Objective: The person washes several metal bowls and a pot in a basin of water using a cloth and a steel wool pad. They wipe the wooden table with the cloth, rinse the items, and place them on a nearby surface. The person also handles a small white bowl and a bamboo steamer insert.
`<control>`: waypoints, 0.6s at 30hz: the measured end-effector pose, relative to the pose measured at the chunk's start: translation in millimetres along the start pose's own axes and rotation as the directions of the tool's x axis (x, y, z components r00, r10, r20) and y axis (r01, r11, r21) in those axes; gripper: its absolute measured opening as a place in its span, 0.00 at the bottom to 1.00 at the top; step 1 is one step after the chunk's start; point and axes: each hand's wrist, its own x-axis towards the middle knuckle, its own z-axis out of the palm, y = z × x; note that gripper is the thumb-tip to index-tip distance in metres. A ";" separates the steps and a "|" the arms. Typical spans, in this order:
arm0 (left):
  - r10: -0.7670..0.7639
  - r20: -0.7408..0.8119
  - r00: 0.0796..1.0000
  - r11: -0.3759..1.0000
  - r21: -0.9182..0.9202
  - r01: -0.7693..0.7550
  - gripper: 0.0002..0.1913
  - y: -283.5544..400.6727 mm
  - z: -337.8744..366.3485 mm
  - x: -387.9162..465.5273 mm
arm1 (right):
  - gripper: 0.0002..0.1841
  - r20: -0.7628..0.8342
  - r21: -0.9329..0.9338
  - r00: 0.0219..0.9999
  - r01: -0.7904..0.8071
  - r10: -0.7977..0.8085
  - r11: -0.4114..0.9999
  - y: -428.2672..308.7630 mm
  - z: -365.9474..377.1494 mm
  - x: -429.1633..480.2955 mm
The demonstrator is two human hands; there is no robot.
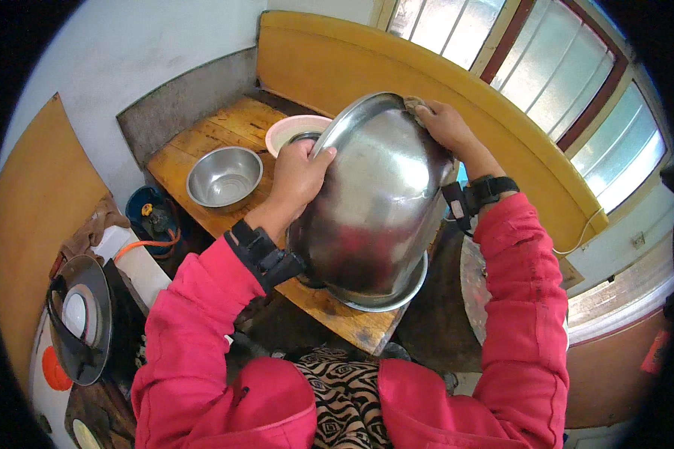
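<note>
A large shiny metal pot or deep basin [376,191] is tilted up over the table's front part. My left hand [300,174] grips its rim on the left. At its upper right rim, my right hand [443,126] holds on, with a brownish cloth or scrubber [414,105] under the fingers. Beneath the tilted vessel shows the rim of another metal basin [385,306] on the table. The inside of the large vessel is hidden from view.
On the wooden table [230,120] stand an empty steel bowl [224,177] and a pink basin [292,124]. A gas cylinder [156,216] with an orange hose stands left of it, near a lidded wok [84,320]. A round board [474,286] is at right.
</note>
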 end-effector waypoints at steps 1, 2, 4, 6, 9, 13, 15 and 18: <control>-0.036 -0.013 0.999 0.999 -0.006 0.036 0.13 -1.1 0.9 0.2 | 0.18 0.006 -0.075 0.995 -0.096 0.097 0.993 -4.0 2.7 -0.6; -0.026 -0.020 0.999 0.999 -0.038 0.025 0.12 -1.5 0.9 2.8 | 0.17 -0.061 -0.126 0.991 0.112 -0.120 0.986 -10.9 10.3 -7.3; -0.125 -0.007 0.992 0.991 -0.039 0.124 0.11 -3.0 -0.7 4.9 | 0.15 -0.202 -0.159 0.843 0.475 -0.499 0.866 -31.8 36.9 -40.6; -0.159 0.023 0.987 0.986 -0.044 0.160 0.11 -3.7 -3.0 7.8 | 0.17 -0.189 -0.347 0.709 0.599 -0.679 0.722 -53.1 58.3 -82.8; -0.085 0.032 0.996 0.996 -0.023 0.085 0.11 -5.6 -4.7 9.3 | 0.25 0.131 -0.468 0.602 0.738 -0.788 0.486 -62.5 76.9 -141.9; -0.047 0.034 0.998 0.998 -0.037 0.048 0.11 -6.3 -5.1 8.4 | 0.25 0.011 -0.256 0.546 0.812 -0.838 0.525 -36.9 66.9 -125.6; -0.019 0.016 1.000 0.999 -0.040 0.019 0.12 -5.4 -5.3 6.7 | 0.16 -0.078 -0.140 0.661 0.734 -0.746 0.665 -16.9 45.1 -76.1; -0.007 -0.013 1.000 1.000 -0.006 0.006 0.11 -2.3 -5.8 2.9 | 0.20 -0.221 -0.072 0.965 0.125 -0.138 0.990 9.9 17.2 -19.5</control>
